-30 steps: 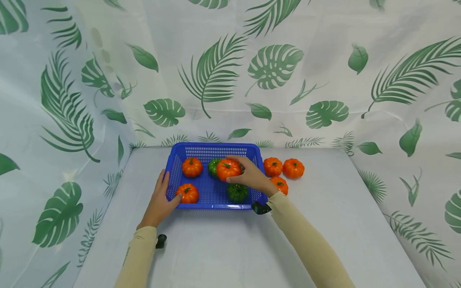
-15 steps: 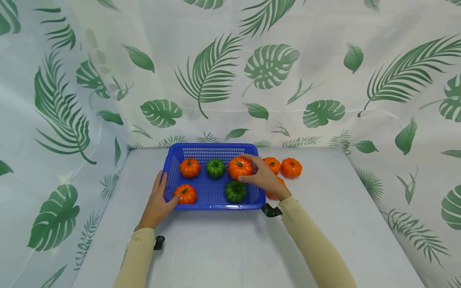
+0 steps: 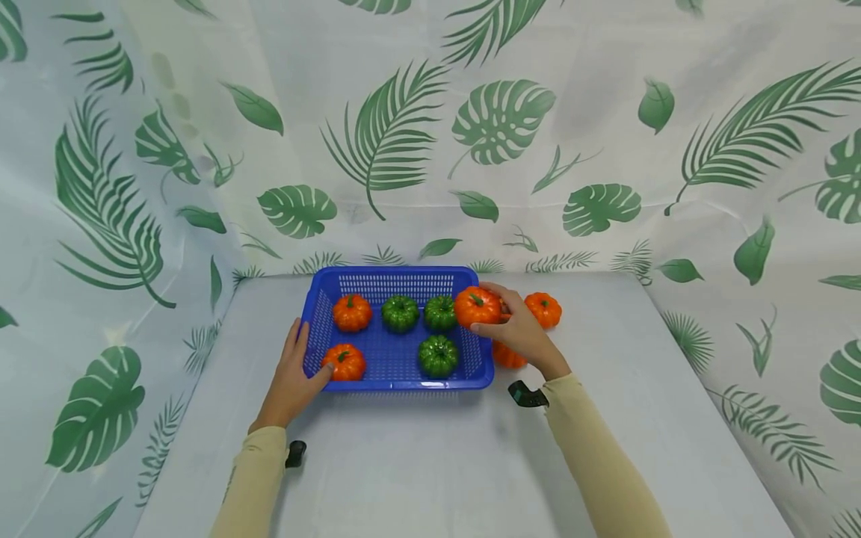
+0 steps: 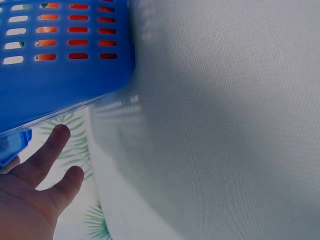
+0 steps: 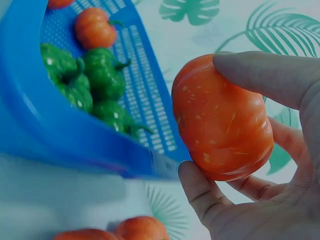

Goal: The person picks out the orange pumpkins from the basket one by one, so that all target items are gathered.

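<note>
A blue plastic basket (image 3: 397, 385) holds two small orange pumpkins, one at the back left (image 3: 352, 313) and one at the front left (image 3: 344, 363). Three green pumpkins (image 3: 439, 356) sit in its middle and right part. Above the basket's right rim, my right hand (image 3: 521, 336) grips another orange pumpkin (image 3: 477, 307) between thumb and fingers; the right wrist view shows this pumpkin (image 5: 222, 120) up close. My left hand (image 3: 292, 385) rests at the basket's left front corner, thumb over the rim. In the left wrist view, its fingers (image 4: 47, 155) are extended and spread outside the basket wall.
Right of the basket, loose orange pumpkins lie on the white table (image 3: 397, 463): one at the back (image 3: 542, 310), one nearer the front (image 3: 509, 354), and one largely hidden behind the right hand. A leaf-print curtain (image 3: 403, 149) encloses the back and sides.
My right hand has carried the orange pumpkin rightward from above the basket's middle to its right rim, uncovering the green pumpkins. The left hand keeps its place at the basket's corner.
</note>
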`<state>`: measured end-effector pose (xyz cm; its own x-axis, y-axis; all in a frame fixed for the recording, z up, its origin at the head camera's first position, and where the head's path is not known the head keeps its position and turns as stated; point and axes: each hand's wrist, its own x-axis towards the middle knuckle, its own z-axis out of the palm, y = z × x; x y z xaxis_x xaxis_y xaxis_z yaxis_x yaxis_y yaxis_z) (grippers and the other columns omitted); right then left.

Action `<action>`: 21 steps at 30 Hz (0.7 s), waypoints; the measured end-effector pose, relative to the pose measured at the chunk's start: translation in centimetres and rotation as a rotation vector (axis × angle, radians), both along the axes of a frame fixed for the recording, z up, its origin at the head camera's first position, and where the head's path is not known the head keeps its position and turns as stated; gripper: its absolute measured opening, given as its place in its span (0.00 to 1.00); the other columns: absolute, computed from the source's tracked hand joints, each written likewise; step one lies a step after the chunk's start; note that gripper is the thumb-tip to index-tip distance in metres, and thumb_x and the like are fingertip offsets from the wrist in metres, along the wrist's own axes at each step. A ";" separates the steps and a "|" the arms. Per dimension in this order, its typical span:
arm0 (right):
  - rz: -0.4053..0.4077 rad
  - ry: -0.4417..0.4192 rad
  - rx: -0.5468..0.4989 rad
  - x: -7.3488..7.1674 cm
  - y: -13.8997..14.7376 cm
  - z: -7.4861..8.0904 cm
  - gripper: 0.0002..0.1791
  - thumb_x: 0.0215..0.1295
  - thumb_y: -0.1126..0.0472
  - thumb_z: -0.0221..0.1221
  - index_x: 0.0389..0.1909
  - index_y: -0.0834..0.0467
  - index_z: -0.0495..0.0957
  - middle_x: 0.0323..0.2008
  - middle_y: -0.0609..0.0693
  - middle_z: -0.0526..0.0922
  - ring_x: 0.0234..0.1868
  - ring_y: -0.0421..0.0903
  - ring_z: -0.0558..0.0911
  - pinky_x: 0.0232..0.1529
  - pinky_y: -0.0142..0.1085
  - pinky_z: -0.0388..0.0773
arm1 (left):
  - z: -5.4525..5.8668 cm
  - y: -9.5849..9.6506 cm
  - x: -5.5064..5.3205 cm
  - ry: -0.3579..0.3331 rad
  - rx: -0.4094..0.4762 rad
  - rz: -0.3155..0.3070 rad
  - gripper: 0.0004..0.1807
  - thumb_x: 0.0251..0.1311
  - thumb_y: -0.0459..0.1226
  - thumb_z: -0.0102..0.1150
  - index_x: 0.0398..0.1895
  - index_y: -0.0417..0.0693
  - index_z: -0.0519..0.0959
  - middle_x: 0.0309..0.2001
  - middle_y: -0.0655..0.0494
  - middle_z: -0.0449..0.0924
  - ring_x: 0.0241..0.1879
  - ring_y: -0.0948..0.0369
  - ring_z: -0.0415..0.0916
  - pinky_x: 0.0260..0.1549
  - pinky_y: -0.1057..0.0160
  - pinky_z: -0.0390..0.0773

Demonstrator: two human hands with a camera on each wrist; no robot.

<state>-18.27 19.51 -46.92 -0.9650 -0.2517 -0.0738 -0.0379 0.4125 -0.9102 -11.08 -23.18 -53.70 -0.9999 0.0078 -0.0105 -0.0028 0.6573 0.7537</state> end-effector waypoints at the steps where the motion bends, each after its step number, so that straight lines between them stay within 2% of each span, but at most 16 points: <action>1: -0.011 -0.009 0.005 0.1 0.3 0.1 0.47 0.66 0.47 0.74 0.84 0.42 0.62 0.79 0.58 0.58 0.72 0.66 0.67 0.70 0.67 0.69 | 0.0 0.0 0.0 0.001 -0.001 0.000 0.53 0.71 0.47 0.59 0.89 0.46 0.39 0.88 0.51 0.28 0.84 0.38 0.40 0.76 0.33 0.50; 7: -0.049 -0.030 -0.009 0.5 2.3 0.2 0.48 0.68 0.49 0.73 0.84 0.41 0.60 0.80 0.59 0.57 0.74 0.67 0.65 0.71 0.68 0.67 | 0.1 0.0 0.0 -0.003 -0.001 0.002 0.53 0.71 0.47 0.59 0.89 0.47 0.38 0.88 0.51 0.28 0.84 0.38 0.40 0.76 0.33 0.50; 16: -0.124 -0.017 -0.023 1.2 5.4 -0.4 0.49 0.69 0.54 0.72 0.86 0.48 0.56 0.81 0.61 0.55 0.76 0.68 0.63 0.73 0.66 0.66 | -0.1 0.0 0.0 0.014 0.001 0.000 0.53 0.71 0.47 0.60 0.89 0.46 0.40 0.88 0.51 0.29 0.84 0.38 0.40 0.76 0.33 0.51; 21: -0.177 -0.033 0.020 1.7 7.1 -0.8 0.49 0.70 0.53 0.71 0.86 0.48 0.55 0.81 0.62 0.56 0.74 0.67 0.63 0.71 0.64 0.70 | 0.0 0.1 0.0 0.015 0.002 -0.002 0.53 0.71 0.47 0.60 0.89 0.45 0.40 0.88 0.51 0.29 0.84 0.37 0.41 0.76 0.32 0.51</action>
<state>-16.59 26.61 -47.73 -0.9911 -0.0762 -0.1094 0.0666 0.4285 -0.9011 -11.06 -23.13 -53.74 -0.9999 0.0096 0.0043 0.0096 0.6557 0.7550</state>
